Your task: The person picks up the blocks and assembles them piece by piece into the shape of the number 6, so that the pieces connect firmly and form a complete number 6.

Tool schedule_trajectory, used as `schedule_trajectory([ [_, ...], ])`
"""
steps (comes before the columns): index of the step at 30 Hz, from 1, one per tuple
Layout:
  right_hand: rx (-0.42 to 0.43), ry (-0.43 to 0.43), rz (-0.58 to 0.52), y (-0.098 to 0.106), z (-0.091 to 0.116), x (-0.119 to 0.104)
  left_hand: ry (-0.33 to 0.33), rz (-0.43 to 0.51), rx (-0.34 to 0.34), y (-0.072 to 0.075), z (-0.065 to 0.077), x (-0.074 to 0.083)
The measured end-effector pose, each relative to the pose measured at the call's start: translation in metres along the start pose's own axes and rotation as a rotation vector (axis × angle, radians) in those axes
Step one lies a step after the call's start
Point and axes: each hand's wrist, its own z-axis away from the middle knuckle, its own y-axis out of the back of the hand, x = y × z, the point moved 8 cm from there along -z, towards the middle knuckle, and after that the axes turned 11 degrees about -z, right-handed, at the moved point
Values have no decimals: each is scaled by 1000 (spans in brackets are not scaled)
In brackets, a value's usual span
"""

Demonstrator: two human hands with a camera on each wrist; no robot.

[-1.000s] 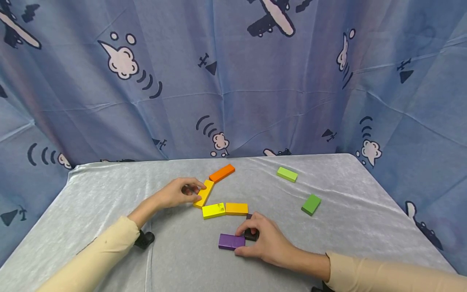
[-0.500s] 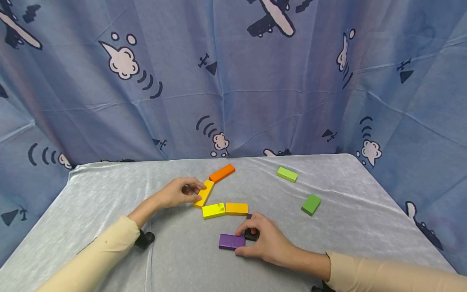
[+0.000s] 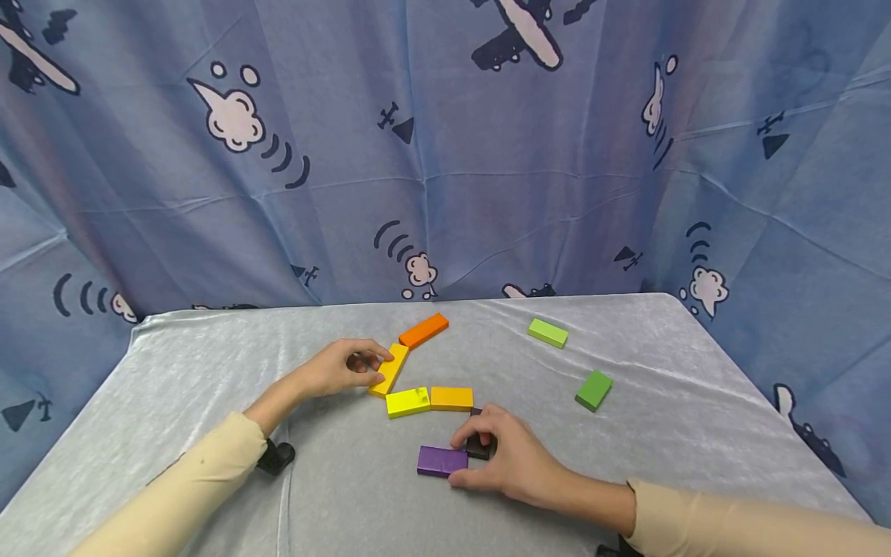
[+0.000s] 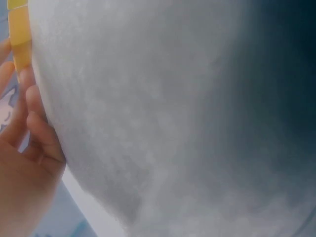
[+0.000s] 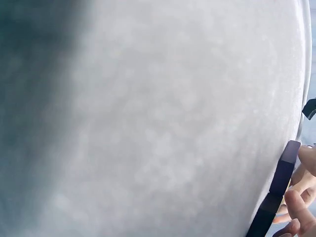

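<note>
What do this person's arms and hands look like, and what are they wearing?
Plain, pale cream sleeves cover both arms: the left sleeve and right sleeve end short of the hands. A black device shows below the left cuff. The left hand and right hand wear no gloves.

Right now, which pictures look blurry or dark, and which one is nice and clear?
Head view: clear, with crisp edges on the purple block and orange block; left wrist view: blurry cloth, dark at the right; right wrist view: blurry cloth too, dark at the left.
</note>
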Motion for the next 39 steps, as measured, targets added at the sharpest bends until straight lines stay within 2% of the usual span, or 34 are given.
schedule_trajectory([
  [9,13,78,-59,9,6,-4,-4,-4,5,1,1,0],
  [20,42,94,-81,28,14,-2,-23,0,4,1,1,2],
  [24,52,91,-96,38,17,1,-11,-11,4,0,0,0],
  [29,72,99,-105,53,21,7,-1,-11,0,-1,-1,-2],
  [33,124,115,-89,70,24,12,5,-4,-2,-2,-1,-2],
  [39,191,95,-66,96,27,21,10,0,-1,-1,0,-3],
])
